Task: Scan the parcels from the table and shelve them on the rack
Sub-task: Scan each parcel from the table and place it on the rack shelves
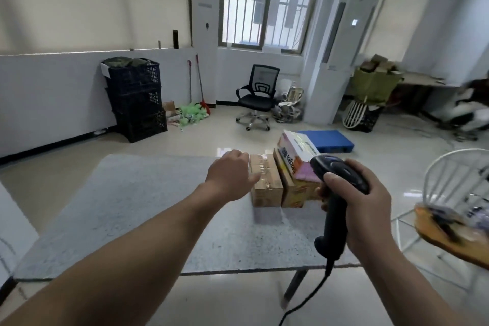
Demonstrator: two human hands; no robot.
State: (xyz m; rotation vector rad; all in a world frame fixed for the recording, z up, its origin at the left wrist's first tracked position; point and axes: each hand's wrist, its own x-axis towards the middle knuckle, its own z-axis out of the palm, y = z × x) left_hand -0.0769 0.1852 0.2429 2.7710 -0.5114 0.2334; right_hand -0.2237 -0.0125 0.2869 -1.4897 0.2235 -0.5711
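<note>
Reaching forward over the grey table (145, 206), the left hand (232, 174) lies at the left upper edge of the taped brown carton (266, 182), thumb against its top; its fingers fold out of sight behind the knuckles, so I cannot tell whether they have closed on the carton or only touch it. The right hand (362, 209) grips the handle of a corded barcode scanner (334, 214), head up and pointed forward and left towards the parcels. The parcels stand together on the far right part of the table, ahead of both hands: the taped carton on the left, a yellow carton (292, 193) touching its right side, and a white-and-orange box (296, 151) lying tilted on top of the yellow one. The taped carton's long axis runs away from the person; the left hand is the nearer to it, while the scanner sits just beside the yellow carton's near right corner. Turning a label towards the scanner looks like the left hand's job; no label shows from here.
</note>
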